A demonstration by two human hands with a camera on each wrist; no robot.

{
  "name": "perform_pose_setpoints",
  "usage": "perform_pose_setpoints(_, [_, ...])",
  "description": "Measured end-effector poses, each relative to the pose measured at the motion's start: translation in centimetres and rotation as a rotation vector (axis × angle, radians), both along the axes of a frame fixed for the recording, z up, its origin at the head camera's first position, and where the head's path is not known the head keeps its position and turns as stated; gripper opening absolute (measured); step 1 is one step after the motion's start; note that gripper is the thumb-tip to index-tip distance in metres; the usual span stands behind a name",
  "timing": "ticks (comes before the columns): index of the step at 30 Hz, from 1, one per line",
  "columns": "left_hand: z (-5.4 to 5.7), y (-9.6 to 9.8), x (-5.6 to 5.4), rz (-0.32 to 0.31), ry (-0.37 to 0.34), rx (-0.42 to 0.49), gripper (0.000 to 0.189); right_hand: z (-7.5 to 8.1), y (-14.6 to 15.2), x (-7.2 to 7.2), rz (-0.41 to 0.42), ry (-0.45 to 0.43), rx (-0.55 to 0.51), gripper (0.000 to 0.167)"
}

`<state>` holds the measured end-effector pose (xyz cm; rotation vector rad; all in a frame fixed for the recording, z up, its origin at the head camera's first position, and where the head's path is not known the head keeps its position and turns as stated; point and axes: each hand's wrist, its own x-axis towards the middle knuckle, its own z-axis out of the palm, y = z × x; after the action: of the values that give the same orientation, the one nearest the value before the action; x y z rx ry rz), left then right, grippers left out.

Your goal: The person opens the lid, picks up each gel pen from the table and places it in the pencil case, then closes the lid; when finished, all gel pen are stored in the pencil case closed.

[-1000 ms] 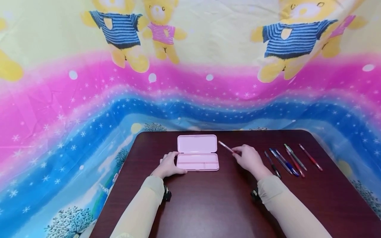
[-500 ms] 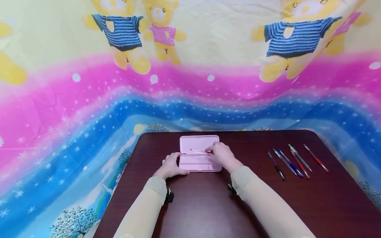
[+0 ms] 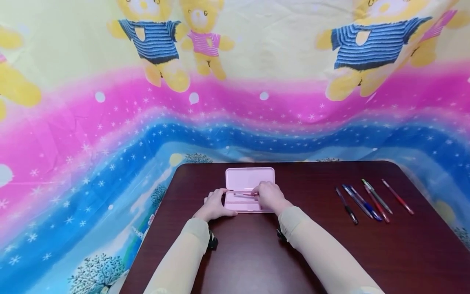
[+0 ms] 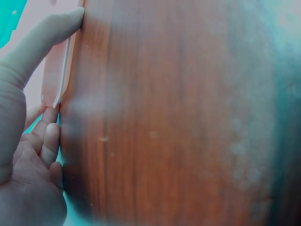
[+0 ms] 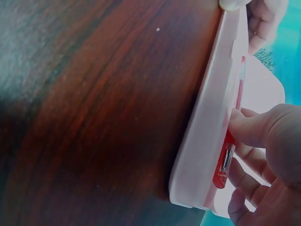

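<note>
A pink pencil case (image 3: 244,176) lies on the table with its lid raised and its divided tray facing up. My left hand (image 3: 214,205) grips its left end, thumb (image 4: 56,30) along the front edge and fingers around the side. Over the tray, my right hand (image 3: 271,196) pinches a red gel pen (image 5: 228,157) with a clear barrel between thumb and fingers. The pen runs lengthwise along the tray's back compartment, its red cap end toward the right. My right hand hides the tray's right part in the head view.
Several pens lie to the right on the dark wooden table (image 3: 242,253): a black pen (image 3: 346,206), blue pens (image 3: 361,202), a green-tipped grey pen (image 3: 378,197) and red pens (image 3: 398,197). A patterned cloth (image 3: 235,114) hangs behind the table's back edge.
My right hand has carried the red pen leftward from beside the case to over its tray and lowered it, turning it lengthwise. My left hand stays at the case's left end.
</note>
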<state>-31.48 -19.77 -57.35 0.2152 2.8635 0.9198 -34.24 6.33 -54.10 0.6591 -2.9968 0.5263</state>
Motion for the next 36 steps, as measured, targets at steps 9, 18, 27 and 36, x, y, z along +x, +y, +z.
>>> perform_pose_setpoints(9, [-0.1,0.0,0.0,0.002,-0.002,-0.012,0.105,-0.8,0.1,-0.5,-0.033,-0.062,0.015,0.013])
perform_pose_setpoints(18, [-0.2,0.0,-0.1,0.000,0.003,-0.016,0.105,-0.5,0.0,-0.4,-0.053,-0.102,0.020,0.010])
perform_pose_setpoints(27, [-0.2,0.0,-0.1,-0.006,0.013,-0.016,0.105,-0.4,-0.1,-0.3,-0.100,-0.105,-0.023,0.011])
perform_pose_setpoints(36, [-0.3,-0.1,-0.2,-0.007,0.007,-0.016,0.106,0.2,1.4,-0.1,-0.092,-0.110,-0.118,0.015])
